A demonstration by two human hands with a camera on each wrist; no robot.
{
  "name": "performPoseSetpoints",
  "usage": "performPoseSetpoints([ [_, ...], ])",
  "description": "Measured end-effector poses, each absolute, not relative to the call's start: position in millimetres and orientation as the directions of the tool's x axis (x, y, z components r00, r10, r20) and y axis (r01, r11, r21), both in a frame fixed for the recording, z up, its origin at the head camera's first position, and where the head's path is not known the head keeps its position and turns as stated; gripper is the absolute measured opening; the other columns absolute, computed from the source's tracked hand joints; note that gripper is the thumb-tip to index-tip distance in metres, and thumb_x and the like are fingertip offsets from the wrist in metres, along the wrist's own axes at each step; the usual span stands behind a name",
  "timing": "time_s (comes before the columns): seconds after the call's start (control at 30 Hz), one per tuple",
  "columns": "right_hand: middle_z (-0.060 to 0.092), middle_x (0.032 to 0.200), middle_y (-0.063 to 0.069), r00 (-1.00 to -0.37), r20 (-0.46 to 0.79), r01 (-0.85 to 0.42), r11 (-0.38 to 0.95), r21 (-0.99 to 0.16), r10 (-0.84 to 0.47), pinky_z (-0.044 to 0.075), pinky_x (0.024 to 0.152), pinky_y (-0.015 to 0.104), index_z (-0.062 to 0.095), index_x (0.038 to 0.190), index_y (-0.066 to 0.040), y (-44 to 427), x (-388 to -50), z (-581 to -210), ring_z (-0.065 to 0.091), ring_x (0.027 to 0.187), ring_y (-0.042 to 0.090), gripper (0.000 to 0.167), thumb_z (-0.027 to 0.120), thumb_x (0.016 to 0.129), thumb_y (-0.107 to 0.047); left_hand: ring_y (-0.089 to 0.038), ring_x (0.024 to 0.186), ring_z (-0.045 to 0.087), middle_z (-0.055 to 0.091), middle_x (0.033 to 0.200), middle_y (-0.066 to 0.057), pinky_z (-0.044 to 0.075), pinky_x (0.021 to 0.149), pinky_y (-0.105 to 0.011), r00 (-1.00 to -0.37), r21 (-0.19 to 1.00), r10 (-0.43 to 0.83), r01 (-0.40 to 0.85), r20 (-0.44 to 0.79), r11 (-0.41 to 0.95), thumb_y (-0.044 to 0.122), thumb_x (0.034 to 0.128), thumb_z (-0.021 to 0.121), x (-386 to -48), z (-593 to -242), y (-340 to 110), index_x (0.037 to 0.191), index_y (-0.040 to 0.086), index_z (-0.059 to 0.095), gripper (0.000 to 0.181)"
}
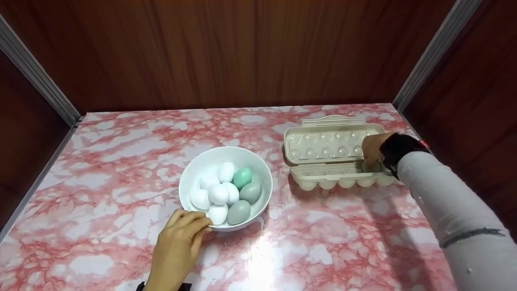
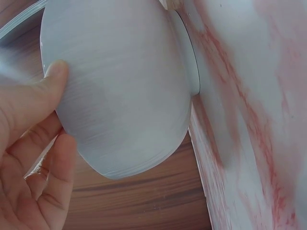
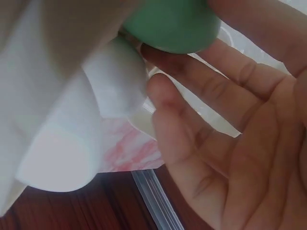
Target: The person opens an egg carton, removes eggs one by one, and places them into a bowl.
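A white bowl (image 1: 188,178) holds several white eggs (image 1: 218,194), two grey-green eggs (image 1: 239,212) and one brighter green egg (image 1: 242,178). My left hand (image 1: 177,242) pinches the bowl's near-left rim; in the left wrist view the thumb (image 2: 56,79) presses on the outer wall. At the right, my right hand (image 1: 373,147) is over the right end of an open beige egg carton (image 1: 325,178). Between its thumb and fingers it grips a green egg (image 3: 175,24), mostly hidden in the head view. Beside that egg, the right wrist view shows pale rounded carton cups (image 3: 117,79).
The carton's lid (image 1: 333,145), dimpled inside, leans back behind its base. Everything stands on a red-and-white marbled table (image 1: 101,194). Brown wood-grain panels (image 1: 242,52) rise at the back and both sides, joined by grey corner strips (image 1: 436,48).
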State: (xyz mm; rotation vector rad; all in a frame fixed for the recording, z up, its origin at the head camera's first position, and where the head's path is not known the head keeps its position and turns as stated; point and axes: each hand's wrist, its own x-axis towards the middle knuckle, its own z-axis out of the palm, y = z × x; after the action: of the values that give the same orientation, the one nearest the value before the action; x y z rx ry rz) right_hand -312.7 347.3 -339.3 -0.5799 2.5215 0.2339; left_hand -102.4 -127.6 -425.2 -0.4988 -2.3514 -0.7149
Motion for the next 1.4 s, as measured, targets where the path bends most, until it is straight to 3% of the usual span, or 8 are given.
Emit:
performPoseSetpoints([
  [0.13,0.055,0.064,-0.001,-0.768,-0.529,-0.419,0.908,-0.014,-0.362,0.037,0.051,0.022,0.062,0.069,-0.004,344.2,-307.1,-332.0,0.047,0.059,0.012,0.023,0.073,0.079,-0.023,-0.014,0.087,0.06,0.075,0.094,0.003,0.059,0.075,-0.032,-0.736,0.365,0.17,0.506,0.656,0.782,0.002,0.0698,0.086,-102.7,-423.8,-127.3,0.086,0.013,0.078,0.021],
  [0.23,0.063,0.083,0.008,-0.781,-0.529,-0.353,0.933,-0.066,-0.333,0.044,0.058,0.024,0.066,0.091,0.002,345.9,-305.8,-329.1,0.053,0.07,0.016,0.028,0.073,0.081,-0.023,-0.014,0.088,0.06,0.075,0.094,0.003,0.059,0.076,-0.032,-0.741,0.369,0.167,0.5,0.65,0.783,0.001,0.0696,0.086,-102.4,-423.1,-127.2,0.086,0.013,0.078,0.022],
  [0.3,0.063,0.087,0.012,-0.784,-0.533,-0.324,0.942,-0.085,-0.317,0.046,0.059,0.025,0.064,0.096,0.003,348.0,-306.6,-328.8,0.055,0.073,0.018,0.031,0.073,0.082,-0.023,-0.014,0.088,0.06,0.075,0.095,0.003,0.059,0.076,-0.032,-0.745,0.371,0.165,0.496,0.647,0.785,0.001,0.0699,0.086,-102.2,-422.8,-127.2,0.086,0.013,0.078,0.022],
  [0.57,0.06,0.093,0.013,-0.813,-0.512,-0.255,0.96,-0.112,-0.275,0.047,0.063,0.026,0.061,0.1,-0.001,353.2,-310.2,-325.1,0.06,0.077,0.021,0.031,0.075,0.077,-0.018,-0.011,0.09,0.061,0.075,0.094,0.002,0.059,0.076,-0.027,-0.76,0.383,0.155,0.479,0.631,0.79,0.006,0.0722,0.086,-101.7,-422.6,-128.8,0.085,0.013,0.078,0.016],
  [0.73,0.061,0.093,0.015,-0.84,-0.459,-0.242,0.957,-0.159,-0.289,0.046,0.066,0.027,0.059,0.101,0.002,352.2,-311.8,-318.8,0.058,0.081,0.023,0.035,0.076,0.075,-0.014,-0.013,0.089,0.061,0.075,0.094,0.002,0.059,0.076,-0.03,-0.756,0.383,0.157,0.485,0.635,0.786,0.005,0.0718,0.085,-100.9,-422.5,-128.1,0.086,0.012,0.078,0.017],
  [1.13,0.063,0.098,0.021,-0.853,-0.222,-0.413,0.871,-0.266,-0.472,0.05,0.078,0.038,0.057,0.104,0.003,318.5,-303.7,-293.2,0.059,0.09,0.029,0.036,0.074,0.073,-0.007,-0.012,0.089,0.06,0.074,0.094,0.002,0.058,0.077,-0.029,-0.761,0.378,0.161,0.48,0.629,0.792,0.009,0.075,0.084,-102.5,-421.0,-128.7,0.086,0.012,0.078,0.013],
  [1.4,0.061,0.094,0.013,-0.818,-0.127,-0.482,0.79,-0.38,-0.56,0.049,0.075,0.03,0.056,0.1,-0.001,262.7,-288.0,-275.4,0.057,0.086,0.022,0.03,0.074,0.075,0.001,-0.013,0.089,0.06,0.074,0.096,0.0,0.058,0.076,-0.031,-0.75,0.375,0.165,0.493,0.64,0.785,0.009,0.0754,0.083,-100.8,-420.0,-127.7,0.087,0.011,0.078,0.013],
])
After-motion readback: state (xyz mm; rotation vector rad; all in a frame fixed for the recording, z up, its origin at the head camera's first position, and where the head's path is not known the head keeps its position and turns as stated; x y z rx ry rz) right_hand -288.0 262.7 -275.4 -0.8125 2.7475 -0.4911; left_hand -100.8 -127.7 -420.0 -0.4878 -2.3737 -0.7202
